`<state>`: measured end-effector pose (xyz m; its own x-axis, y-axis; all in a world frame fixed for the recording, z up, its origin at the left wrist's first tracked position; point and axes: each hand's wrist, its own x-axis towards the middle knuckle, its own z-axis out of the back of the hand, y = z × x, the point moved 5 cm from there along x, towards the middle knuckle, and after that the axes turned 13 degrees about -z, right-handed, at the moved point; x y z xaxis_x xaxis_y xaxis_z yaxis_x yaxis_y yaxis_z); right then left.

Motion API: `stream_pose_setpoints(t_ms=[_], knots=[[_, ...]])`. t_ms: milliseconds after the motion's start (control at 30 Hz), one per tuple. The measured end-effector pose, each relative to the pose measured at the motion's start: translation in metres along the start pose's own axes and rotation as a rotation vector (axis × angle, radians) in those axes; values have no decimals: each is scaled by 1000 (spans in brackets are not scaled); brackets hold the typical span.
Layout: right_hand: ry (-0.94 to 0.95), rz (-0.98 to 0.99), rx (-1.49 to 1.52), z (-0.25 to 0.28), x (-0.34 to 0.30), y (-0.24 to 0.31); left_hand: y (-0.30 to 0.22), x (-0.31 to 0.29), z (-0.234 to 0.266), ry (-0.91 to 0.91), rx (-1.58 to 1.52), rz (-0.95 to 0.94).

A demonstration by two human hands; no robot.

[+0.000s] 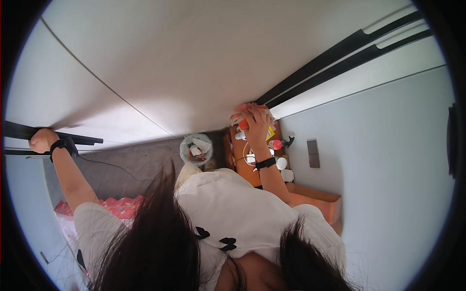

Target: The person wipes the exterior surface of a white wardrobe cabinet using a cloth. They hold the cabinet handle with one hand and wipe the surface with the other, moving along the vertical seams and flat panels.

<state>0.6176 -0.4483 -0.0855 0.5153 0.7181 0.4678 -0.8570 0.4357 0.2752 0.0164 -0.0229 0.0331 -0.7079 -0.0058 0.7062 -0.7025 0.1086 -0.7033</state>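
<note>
Far out to the left, my left hand point(44, 140) is closed round a long black door handle point(80, 139) on a white cabinet door point(145, 63). My right hand point(258, 120) presses a crumpled pink and white cloth point(241, 112) against the white surface. The cloth lies at the lower end of two black strips point(318, 63) that run up to the right. Its far side is hidden against the door, and my fingers cover part of it. Both of my wrists wear black bands.
Below my right arm is an orange-brown wooden cabinet point(245, 169) with bottles, a white round container point(281, 163) and cables on it. A lined waste bin point(196, 149) with litter stands on the grey floor point(116, 162). A wall switch point(313, 153) is at right, red patterned fabric point(121, 206) at left.
</note>
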Motion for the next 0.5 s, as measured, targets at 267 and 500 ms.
stream_pose_setpoints(t_ms=[267,500], knots=[[-542,0,51,138,52,22,35,1,-28,-66,54,-83],[-856,-70,188,216,127,34,13,-9,-24,52,-36,-48]])
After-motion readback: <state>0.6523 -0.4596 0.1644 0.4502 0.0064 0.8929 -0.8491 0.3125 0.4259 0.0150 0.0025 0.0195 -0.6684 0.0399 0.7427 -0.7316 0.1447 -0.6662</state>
